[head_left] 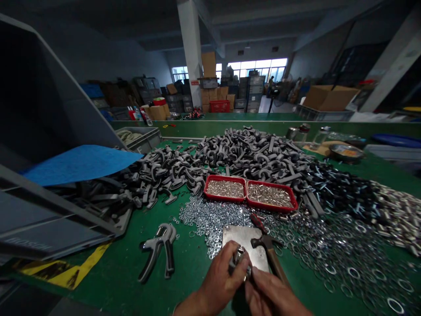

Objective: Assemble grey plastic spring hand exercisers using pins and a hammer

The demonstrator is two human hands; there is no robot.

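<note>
My left hand (222, 274) is closed around a small grey part with a shiny metal cylinder (240, 252) showing above the fingers. From the right, my right hand (274, 292) pinches at the lower side of the same part, the two hands almost touching. Fingers cover most of the part, and whether a smaller piece sits in my right fingertips is hidden. Just beyond them lies a metal plate (238, 235), with a hammer (271, 254) across its right side and a red-handled screwdriver (258, 223) at its far corner. A grey-and-black spring-clamp-like tool (159, 248) rests to the left.
Two red trays (225, 199) of tiny metal pins stand before a large heap of grey handles (256, 153). Loose nuts (210, 219), metal rings (329, 250) and black-headed bolts (348, 188) spread over the green table. A tipped grey crate (62, 224) with a blue sheet (88, 162) borders the left.
</note>
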